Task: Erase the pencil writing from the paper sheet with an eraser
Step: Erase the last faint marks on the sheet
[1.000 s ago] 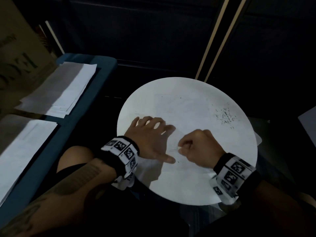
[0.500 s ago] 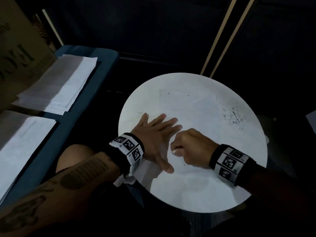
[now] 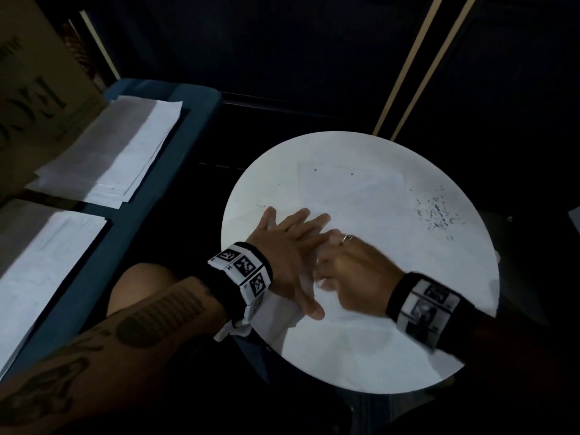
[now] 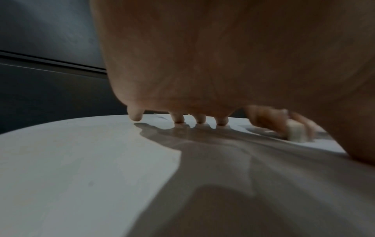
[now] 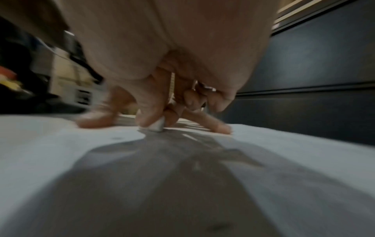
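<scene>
The left hand (image 3: pixel 284 246) lies flat, fingers straight, pressing the sheet (image 3: pixel 361 196) to the round table (image 3: pixel 392 356). The right hand (image 3: pixel 354 274) pinches the eraser (image 4: pixel 296 131), whose tip touches the sheet. Erasing appears in progress: crumbs (image 3: pixel 436 211) lie on the table's far right. No remaining pencil marks can be made out, so remaining work cannot be judged. Box (image 3: pixel 34 98) lettering is partly visible, unreadable.

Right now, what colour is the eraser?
White; the eraser shows best in the left wrist view.
</scene>
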Available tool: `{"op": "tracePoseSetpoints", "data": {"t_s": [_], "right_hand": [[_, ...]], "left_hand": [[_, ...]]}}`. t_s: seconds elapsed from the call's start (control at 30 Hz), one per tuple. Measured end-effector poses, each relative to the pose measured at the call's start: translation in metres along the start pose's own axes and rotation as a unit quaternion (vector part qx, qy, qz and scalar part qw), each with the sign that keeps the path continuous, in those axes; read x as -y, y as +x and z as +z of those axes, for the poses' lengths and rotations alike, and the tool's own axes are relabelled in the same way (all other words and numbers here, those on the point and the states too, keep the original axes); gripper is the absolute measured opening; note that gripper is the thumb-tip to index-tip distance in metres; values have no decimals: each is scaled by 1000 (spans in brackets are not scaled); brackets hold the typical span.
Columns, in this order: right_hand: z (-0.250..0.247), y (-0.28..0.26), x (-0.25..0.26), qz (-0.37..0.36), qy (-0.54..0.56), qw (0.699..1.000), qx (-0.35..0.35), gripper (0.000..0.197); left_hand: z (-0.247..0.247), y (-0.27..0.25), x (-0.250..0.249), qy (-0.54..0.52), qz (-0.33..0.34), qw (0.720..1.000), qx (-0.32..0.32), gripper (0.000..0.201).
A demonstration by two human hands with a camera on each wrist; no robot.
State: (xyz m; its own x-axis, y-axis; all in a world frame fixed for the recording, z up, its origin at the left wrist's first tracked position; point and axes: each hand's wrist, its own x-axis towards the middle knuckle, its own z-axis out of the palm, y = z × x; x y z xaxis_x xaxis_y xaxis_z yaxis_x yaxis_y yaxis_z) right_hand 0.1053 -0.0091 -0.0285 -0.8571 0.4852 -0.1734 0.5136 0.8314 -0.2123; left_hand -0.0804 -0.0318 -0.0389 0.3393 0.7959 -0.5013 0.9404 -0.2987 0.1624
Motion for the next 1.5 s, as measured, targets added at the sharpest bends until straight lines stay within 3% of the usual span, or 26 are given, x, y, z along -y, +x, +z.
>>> {"op": "tracePoseSetpoints", "data": {"t_s": [0.03,0.17,0.3,0.43,0.53,0.7,0.8,0.93,1.07,1.2,1.33,1.43,1.5], "right_hand": [[2,-2,3,-17,-4,1000,6,14],[-15,1,-19,69,-38,997,-22,15],[-3,-1,7,6,-48,999,11,11],[-14,2,-18,81,-53,995,-16,11],[-4,-2,2,17,-44,999,-5,17],[-12,-14,-24,74,-40,996,-25,14],[4,-18,-3,-5,-44,999,-16,16],[-6,-17,-27,64,-52,996,-33,12],[8,-20,-4,-10,-40,999,-11,15],[-12,-22,-34,79,-52,995,-20,12],[4,-24,-4,-12,-41,999,3,14],[-10,-25,-27,57,-41,997,-17,12],[-9,-26,-23,46,-58,997,-27,11]], "left_hand": [[0,0,0,1,0,1000,5,148],[-2,-1,1,-9,12,1000,-3,146],[-3,-2,-1,11,-1,1000,15,147],[-4,-2,-2,2,3,1000,7,147],[-2,-1,-2,18,-3,1000,14,147],[1,0,1,-3,0,1000,5,147],[2,1,1,10,1,1000,9,148],[1,1,2,-13,3,1000,5,147],[2,1,1,4,3,1000,12,148],[2,1,2,-11,7,1000,-1,147],[4,2,2,12,1,1000,7,147],[3,3,3,0,7,1000,-3,147],[4,2,3,2,8,1000,-6,146]]}}
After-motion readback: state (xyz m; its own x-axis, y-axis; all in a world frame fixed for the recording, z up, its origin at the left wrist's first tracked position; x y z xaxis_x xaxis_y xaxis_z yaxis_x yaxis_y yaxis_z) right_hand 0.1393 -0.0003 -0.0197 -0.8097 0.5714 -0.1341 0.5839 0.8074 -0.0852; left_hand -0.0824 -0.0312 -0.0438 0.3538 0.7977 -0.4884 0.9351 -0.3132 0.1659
